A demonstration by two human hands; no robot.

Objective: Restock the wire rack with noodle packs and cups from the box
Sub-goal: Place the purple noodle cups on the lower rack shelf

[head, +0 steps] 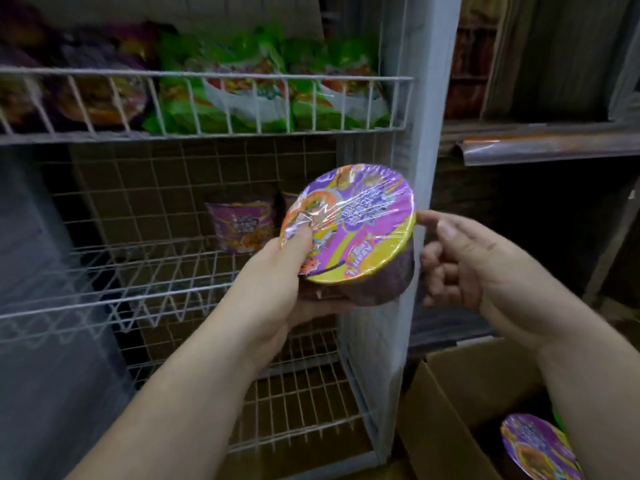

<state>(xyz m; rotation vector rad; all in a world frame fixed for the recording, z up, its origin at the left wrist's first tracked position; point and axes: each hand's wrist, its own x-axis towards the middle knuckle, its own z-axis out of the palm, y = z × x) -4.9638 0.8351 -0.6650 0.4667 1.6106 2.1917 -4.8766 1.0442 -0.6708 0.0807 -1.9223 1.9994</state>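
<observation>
A purple and yellow noodle cup (360, 230) in shiny film is held in front of the white wire rack (207, 77), lid tilted toward me. My left hand (284, 271) grips it, thumb on the lid and fingers under the base. Beside the cup's right edge, my right hand (460, 261) has its fingers half curled, one fingertip close to the rim; whether it touches is unclear. On the middle shelf (156, 292) two matching cups (242, 225) stand at the back. The cardboard box (450, 393) at lower right holds another cup (540, 448).
The top shelf carries green noodle packs (263, 91) on the right and purple packs (86, 84) on the left. The bottom wire shelf (301, 403) shows no goods. The rack's grey corner post (415, 168) rises right behind the cup. Dark shelving (540, 140) stands to the right.
</observation>
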